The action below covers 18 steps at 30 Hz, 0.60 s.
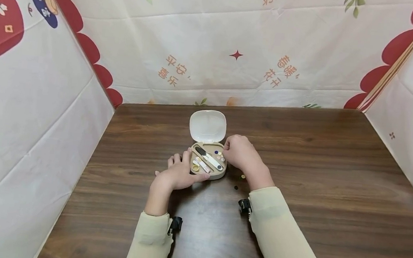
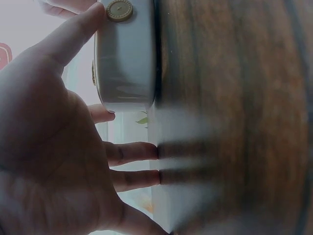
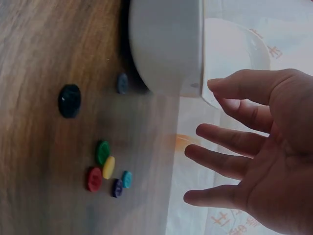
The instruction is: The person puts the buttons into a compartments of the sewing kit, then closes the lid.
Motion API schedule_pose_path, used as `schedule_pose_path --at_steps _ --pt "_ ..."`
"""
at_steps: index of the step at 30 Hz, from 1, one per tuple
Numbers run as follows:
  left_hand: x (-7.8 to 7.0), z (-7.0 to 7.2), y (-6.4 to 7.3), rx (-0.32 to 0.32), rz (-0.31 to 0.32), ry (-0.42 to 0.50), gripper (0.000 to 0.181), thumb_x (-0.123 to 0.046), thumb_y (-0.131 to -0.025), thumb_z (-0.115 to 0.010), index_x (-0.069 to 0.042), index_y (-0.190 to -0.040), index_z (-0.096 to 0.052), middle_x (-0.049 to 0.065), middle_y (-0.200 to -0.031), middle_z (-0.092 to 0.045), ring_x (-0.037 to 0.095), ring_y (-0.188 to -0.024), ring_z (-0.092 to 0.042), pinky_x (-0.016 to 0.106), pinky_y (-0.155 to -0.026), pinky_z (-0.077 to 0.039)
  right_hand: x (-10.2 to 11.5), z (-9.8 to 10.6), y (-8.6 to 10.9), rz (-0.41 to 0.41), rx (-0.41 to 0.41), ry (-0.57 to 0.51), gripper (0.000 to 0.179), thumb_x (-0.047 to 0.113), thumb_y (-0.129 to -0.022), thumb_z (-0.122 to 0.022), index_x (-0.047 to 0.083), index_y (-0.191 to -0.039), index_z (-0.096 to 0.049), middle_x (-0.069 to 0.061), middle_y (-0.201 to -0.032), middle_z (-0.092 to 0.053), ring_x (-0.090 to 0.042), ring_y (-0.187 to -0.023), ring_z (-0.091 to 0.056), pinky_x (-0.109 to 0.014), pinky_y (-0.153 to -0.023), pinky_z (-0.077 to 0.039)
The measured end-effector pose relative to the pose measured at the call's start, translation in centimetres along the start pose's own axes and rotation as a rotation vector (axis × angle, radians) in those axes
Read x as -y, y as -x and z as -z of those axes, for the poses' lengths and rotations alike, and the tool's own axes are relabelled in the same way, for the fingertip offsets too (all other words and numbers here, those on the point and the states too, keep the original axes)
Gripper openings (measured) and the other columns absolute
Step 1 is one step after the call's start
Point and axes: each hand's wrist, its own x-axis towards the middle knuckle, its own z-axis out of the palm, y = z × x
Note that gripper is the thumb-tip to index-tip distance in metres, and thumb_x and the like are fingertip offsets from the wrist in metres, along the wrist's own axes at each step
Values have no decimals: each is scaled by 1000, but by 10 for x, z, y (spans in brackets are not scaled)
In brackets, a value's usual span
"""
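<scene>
A white box with a beige compartmented inside [image 1: 207, 177], like a small sewing kit, stands on the table with its lid [image 1: 208, 127] raised. My left hand [image 1: 177, 175] steadies its near left corner, fingers straight and spread. The thumb touches the front wall beside a round, beige, button-like disc [image 2: 120, 10]. My right hand [image 1: 242, 152] is at the box's right side, thumb and forefinger tips close together, other fingers extended. Whether anything sits between those tips is hidden. Inside lie a slim black-and-silver tool [image 1: 209, 158], small buttons [image 1: 219, 153] and a yellow ring-like piece [image 1: 195, 167].
Loose buttons lie on the wooden table [image 1: 315, 197] right of the box: a black one [image 3: 69, 101], a greyish one [image 3: 122, 83], a green one [image 3: 102, 152], a red one [image 3: 94, 179] and several others. Printed white cloth [image 1: 217, 55] hangs behind and at both sides.
</scene>
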Motion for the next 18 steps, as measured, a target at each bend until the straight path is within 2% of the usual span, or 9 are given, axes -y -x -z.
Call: schedule_pose_path --at_steps 4,8,13,18 --pt "1 -1 0 -4 -2 -1 116 -86 -70 -56 -32 -158 -4 16 -157 -22 34 -149 -13 87 -95 -15 -1 7 5 2 -10 -28 11 15 -85 -63 12 -75 -67 -4 -81 -63 -19 -70 -58 -31 -62 -46" --pt "2 -2 0 -4 -4 -3 116 -86 -70 -57 -31 -158 -5 16 -155 -23 35 -148 -15 88 -93 -15 -5 14 13 10 -22 -35 8 15 -84 -63 12 -78 -68 -5 -87 -65 -20 -76 -59 -34 -69 -49" --pt "3 -2 0 -3 -2 5 116 -86 -70 -57 -31 -158 -5 16 -155 -23 35 -148 -14 88 -93 -15 -12 22 26 -14 -56 -52 10 18 -87 -63 10 -85 -69 -7 -97 -64 -23 -84 -60 -39 -79 -50" --pt "2 -1 -1 -5 -9 7 116 -86 -70 -57 -29 -158 -5 16 -157 -21 35 -149 -12 88 -94 -14 -21 23 42 -53 -44 -47 14 19 -90 -62 10 -81 -69 -12 -112 -63 -26 -92 -59 -41 -81 -49"
